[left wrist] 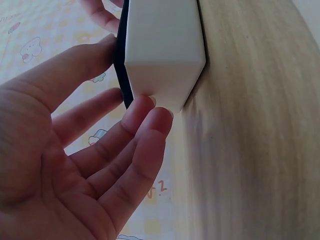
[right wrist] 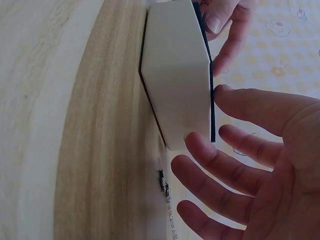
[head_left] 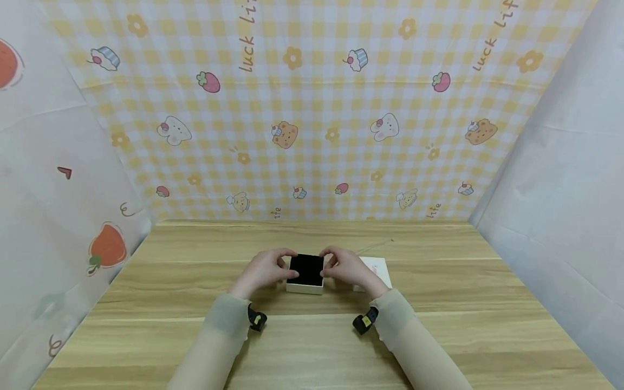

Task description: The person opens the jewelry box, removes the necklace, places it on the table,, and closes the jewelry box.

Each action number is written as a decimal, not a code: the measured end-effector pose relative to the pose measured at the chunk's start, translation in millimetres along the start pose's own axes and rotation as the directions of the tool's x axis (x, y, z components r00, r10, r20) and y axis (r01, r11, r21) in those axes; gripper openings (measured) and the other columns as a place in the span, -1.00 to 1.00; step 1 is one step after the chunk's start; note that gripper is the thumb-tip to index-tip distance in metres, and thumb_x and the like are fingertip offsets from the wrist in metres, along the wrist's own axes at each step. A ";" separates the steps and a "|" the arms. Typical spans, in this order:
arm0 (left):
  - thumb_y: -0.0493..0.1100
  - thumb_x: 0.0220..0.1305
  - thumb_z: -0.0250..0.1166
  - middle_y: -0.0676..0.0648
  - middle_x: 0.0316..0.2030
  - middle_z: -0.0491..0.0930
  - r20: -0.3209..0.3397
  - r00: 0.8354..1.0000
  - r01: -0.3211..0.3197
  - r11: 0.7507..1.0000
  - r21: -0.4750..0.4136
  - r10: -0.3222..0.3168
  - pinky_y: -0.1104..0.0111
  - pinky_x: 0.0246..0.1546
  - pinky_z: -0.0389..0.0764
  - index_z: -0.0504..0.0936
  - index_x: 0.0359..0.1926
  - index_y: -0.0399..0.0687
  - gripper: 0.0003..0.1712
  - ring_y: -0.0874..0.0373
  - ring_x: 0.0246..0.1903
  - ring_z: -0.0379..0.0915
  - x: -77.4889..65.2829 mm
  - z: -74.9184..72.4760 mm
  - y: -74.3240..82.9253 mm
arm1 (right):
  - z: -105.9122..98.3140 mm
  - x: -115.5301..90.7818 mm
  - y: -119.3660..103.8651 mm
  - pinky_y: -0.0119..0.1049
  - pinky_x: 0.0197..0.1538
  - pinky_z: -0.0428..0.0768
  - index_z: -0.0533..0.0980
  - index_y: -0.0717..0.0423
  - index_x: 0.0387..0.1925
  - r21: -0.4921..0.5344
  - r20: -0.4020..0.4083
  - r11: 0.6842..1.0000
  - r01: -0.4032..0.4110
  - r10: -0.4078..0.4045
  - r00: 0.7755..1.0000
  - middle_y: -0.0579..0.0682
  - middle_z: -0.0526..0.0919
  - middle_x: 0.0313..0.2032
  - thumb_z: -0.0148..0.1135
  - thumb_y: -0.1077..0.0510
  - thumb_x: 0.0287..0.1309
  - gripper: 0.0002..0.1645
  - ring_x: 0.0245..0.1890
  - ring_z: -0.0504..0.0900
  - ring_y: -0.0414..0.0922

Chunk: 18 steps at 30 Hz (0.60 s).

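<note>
A small white jewelry box [head_left: 304, 290] stands on the table, with a black foam pad [head_left: 307, 268] at its top that sits slightly proud of the rim in both wrist views. My left hand [head_left: 265, 267] holds the pad's left side, its thumb and index finger on the pad's edges. Two more left fingertips [left wrist: 155, 122] touch the box's side wall. From the other side my right hand [head_left: 347, 267] holds the pad between thumb and index finger. One right fingertip [right wrist: 200, 145] lies at the box's corner. The box's inside is hidden.
Partly behind the right wrist lies a white lid [head_left: 380, 265] with pink lettering. A thin chain necklace [right wrist: 170, 212] lies on the table behind the box, to the right. Patterned cloth [head_left: 312, 157] rises along the wooden table's [head_left: 312, 346] far edge, and pale cloth hangs at both sides.
</note>
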<state>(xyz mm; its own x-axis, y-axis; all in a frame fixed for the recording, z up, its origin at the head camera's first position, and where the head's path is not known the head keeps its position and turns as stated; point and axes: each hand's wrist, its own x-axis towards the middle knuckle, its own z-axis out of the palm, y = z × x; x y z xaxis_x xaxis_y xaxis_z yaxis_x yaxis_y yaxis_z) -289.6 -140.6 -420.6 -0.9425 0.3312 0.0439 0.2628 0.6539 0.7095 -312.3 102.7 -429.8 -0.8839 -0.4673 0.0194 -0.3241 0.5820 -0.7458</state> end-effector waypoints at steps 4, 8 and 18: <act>-0.07 0.10 0.45 0.06 -0.54 0.53 0.011 1.000 -0.012 1.000 0.011 0.012 0.32 -0.49 0.43 0.60 0.11 -0.05 -0.48 0.21 -0.57 0.40 -0.3 0.3 0.1 | 0.2 0.1 0.5 -0.26 -0.31 0.49 0.50 0.07 0.08 -0.018 0.011 1.000 0.008 -0.008 1.000 -0.12 0.60 -0.44 0.40 0.16 0.09 -0.51 -0.46 0.53 -0.19; -0.08 0.10 0.46 0.06 -0.54 0.52 0.018 1.000 -0.011 1.000 0.014 0.010 0.32 -0.49 0.42 0.59 0.12 -0.06 -0.46 0.20 -0.57 0.39 -0.4 0.4 0.9 | 0.7 0.3 1.2 -0.26 -0.30 0.50 0.53 0.09 0.05 -0.026 0.016 0.999 0.023 -0.023 1.000 -0.11 0.60 -0.44 0.39 0.15 0.10 -0.55 -0.45 0.54 -0.19; -0.09 0.10 0.45 0.05 -0.54 0.52 0.037 0.999 -0.018 1.000 0.021 0.018 0.33 -0.51 0.42 0.59 0.08 -0.15 -0.48 0.20 -0.58 0.38 -0.6 -0.9 -0.1 | 1.2 -0.6 -0.8 -0.26 -0.30 0.51 0.55 0.11 0.01 -0.038 0.026 0.999 0.025 -0.024 0.999 -0.11 0.61 -0.43 0.37 0.15 0.13 -0.61 -0.44 0.55 -0.20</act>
<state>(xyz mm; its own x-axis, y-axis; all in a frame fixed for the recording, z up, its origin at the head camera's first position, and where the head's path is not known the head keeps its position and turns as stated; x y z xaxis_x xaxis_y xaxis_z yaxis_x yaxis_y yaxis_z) -289.2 -141.4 -420.1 -0.9294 0.3680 0.0300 0.2844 0.6619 0.6936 -311.1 101.8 -430.0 -0.8667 -0.4985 0.0196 -0.3585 0.5949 -0.7194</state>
